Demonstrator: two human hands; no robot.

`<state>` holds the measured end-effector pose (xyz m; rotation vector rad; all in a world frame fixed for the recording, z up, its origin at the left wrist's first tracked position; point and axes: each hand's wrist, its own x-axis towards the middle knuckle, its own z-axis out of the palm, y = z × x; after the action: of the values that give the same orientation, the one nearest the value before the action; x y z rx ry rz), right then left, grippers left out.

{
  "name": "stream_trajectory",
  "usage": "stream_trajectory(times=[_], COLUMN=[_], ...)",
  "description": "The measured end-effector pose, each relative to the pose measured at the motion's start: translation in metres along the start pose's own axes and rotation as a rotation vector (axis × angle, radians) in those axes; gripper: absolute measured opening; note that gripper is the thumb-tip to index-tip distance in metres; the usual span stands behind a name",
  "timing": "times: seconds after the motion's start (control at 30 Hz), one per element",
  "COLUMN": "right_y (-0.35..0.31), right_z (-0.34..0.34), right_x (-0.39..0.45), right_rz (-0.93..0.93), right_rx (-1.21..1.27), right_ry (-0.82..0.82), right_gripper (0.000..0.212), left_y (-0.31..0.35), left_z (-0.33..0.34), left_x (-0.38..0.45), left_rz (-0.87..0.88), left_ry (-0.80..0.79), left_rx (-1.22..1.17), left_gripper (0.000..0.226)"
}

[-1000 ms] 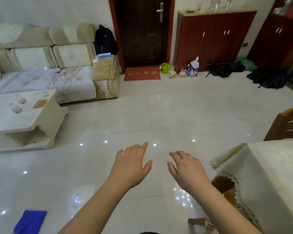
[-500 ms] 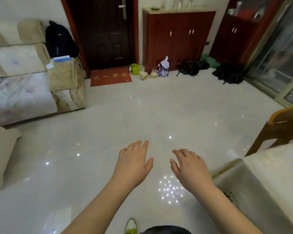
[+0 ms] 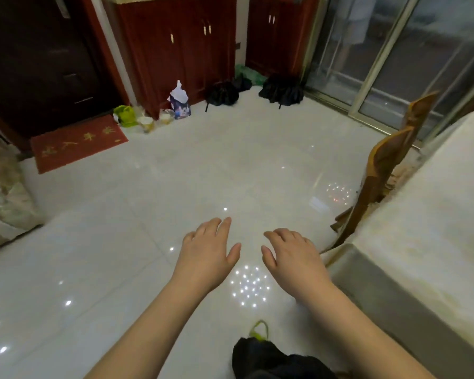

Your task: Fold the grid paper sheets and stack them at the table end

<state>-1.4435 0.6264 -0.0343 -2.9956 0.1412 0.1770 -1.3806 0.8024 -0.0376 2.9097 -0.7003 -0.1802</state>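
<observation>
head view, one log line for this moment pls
left hand: open, empty | right hand: open, empty | table: at right | grid paper: not in view

red doormat [image 3: 77,142] before dark door [image 3: 39,58]; wooden chair [image 3: 381,170] beside table [image 3: 435,214]

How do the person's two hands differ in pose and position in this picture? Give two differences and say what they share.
The left hand has straighter fingers reaching further forward; the right hand has fingers bent more downward. The right hand is close beside the covered table; the left hand is over open floor, further from it. Both are palm down, hold nothing and touch nothing.
</observation>
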Motion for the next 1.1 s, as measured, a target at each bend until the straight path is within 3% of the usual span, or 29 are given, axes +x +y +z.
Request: stream_trajectory(times=[0.17, 0.33, 0.63, 0.77, 1.0, 1.1], right_y=[0.039, 0.08, 0.143, 0.164, 0.182, 0.19], right_z=[0.003, -0.005, -0.027, -0.027, -0.046, -0.06], right_x=[0.066, 0.129, 0.228, 0.277, 0.398, 0.438], right_rz=[0.094, 0.176, 0.222, 0.26, 0.319, 0.368], right_rx=[0.011, 0.029, 0.051, 0.043, 0.059, 0.062], right_ry=[0.018, 0.016, 0.026, 0.021, 0.025, 0.03], right_gripper=[0.047, 0.056, 0.064, 0.057, 0.074, 0.053], left_y=[0.007, 0.031, 0.053, 0.052, 0.033, 0.027], left_z=[0.006, 0.006, 0.003, 0.006, -0.005, -0.014], left_x=[0.088, 0.171, 0.303, 0.37, 0.494, 0.543], left_rz=[0.05, 0.126, 0.218, 0.279, 0.409, 0.473], left_ry=[-0.027, -0.068, -0.084, -0.082, -0.107, -0.13], left_rx=[0.068, 0.092, 0.077, 0.07, 0.088, 0.058], left_gripper=[0.065, 0.089, 0.087, 0.086, 0.086, 0.069])
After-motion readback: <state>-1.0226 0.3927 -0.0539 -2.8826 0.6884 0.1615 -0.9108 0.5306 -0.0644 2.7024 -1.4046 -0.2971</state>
